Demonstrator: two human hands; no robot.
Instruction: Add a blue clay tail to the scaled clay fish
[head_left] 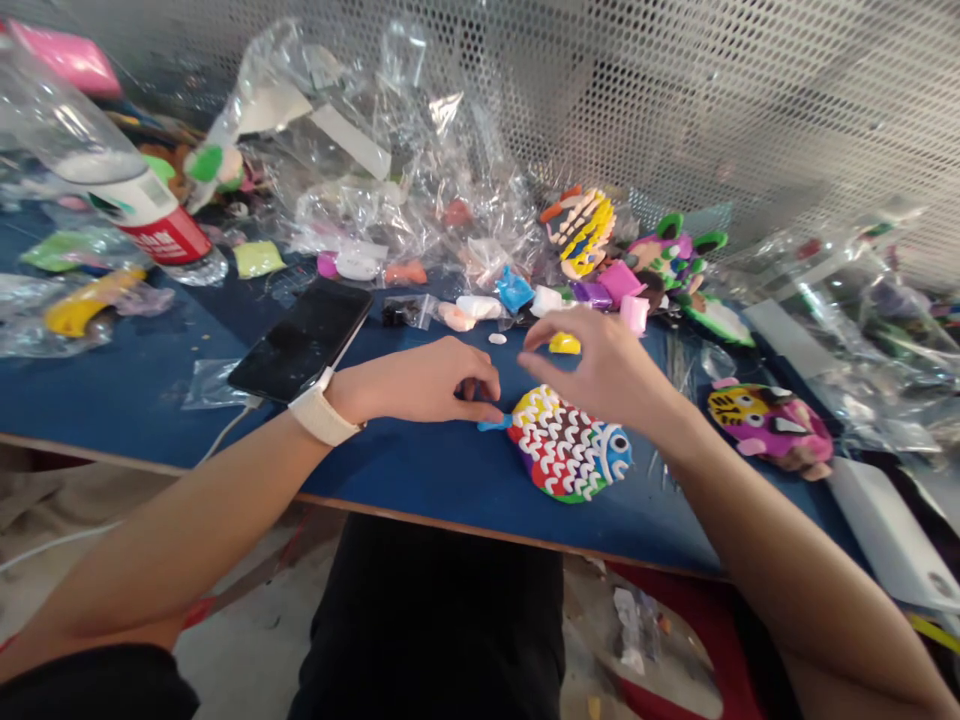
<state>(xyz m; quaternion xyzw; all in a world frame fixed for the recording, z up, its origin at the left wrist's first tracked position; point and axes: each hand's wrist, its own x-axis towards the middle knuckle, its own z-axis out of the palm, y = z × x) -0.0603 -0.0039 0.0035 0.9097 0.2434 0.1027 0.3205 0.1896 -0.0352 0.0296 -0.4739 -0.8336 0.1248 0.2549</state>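
A clay fish (562, 450) lies flat on the blue table, its blue head to the right. White curved scales cover its multicoloured body. At its left end sticks out a small blue clay tail piece (493, 424). My left hand (450, 385) is curled over this piece, thumb and fingers closed on it. Above the fish's upper edge hovers my right hand (600, 365), thumb and forefinger apart with nothing visible between them. A yellow clay lump (565, 343) and a small white clay bit (497, 339) lie just beyond the hands.
To the left are a phone (304, 338) on a cable and a water bottle (150, 205). Clear plastic bags (420, 170) and several clay lumps crowd the back by a perforated metal panel (750, 110). Another clay figure (772, 425) and a white box-like object (892, 530) are right.
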